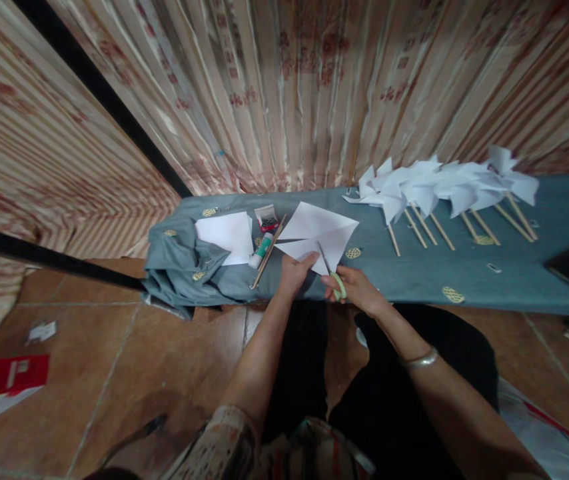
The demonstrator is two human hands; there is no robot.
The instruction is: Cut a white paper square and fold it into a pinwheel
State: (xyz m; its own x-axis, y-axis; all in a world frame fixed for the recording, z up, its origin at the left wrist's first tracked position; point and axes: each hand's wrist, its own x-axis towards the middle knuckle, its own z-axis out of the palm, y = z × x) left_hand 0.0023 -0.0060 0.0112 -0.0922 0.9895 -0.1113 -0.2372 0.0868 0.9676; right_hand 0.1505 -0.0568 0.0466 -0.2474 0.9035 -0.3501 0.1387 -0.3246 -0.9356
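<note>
At the near edge of the cloth-covered table (pixel 414 280), both forearms reach forward, the left hand (pixel 292 272) pinching the near corner of the white paper square (pixel 317 237) with closed fingers while the right hand (pixel 357 288) grips green-handled scissors (pixel 332 272), blades in the paper.

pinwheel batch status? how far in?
Done: a row of finished pinwheels on sticks lies on the table's right. In hand: left hand steadies a white square sheet; right hand cuts it with scissors. Left: spare paper, loose stick.
</note>
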